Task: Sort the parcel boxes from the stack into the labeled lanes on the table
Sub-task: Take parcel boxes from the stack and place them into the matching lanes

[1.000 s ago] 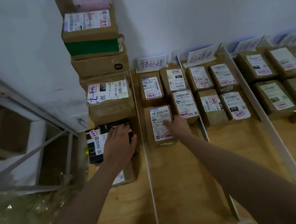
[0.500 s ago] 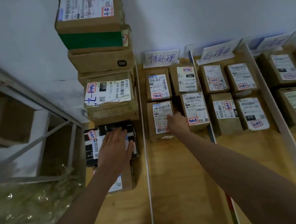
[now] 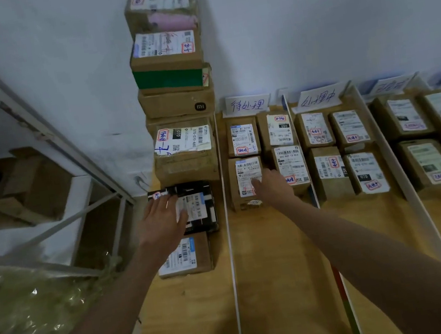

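Note:
A tall stack of brown parcel boxes [image 3: 177, 103] leans against the wall at the table's back left. In front of it a black box [image 3: 200, 204] with a white label lies on a flat brown box [image 3: 191, 255]. My left hand [image 3: 162, 222] rests flat on the black box, fingers straight. My right hand [image 3: 271, 188] touches the near-left brown box [image 3: 246, 181] in the first lane, fingers on its label. Behind that lane stands a handwritten paper sign [image 3: 247, 104].
White divider rails [image 3: 229, 251] split the wooden table [image 3: 283, 286] into lanes. The second lane, with its own sign [image 3: 318, 99], and the lanes farther right hold several labelled boxes. A white metal rack [image 3: 46, 135] and crumpled plastic wrap [image 3: 28, 304] lie left of the table.
The view has tilted up, showing more of the stack. Both hands stay where they were, left on the black box, right on the first-lane box.

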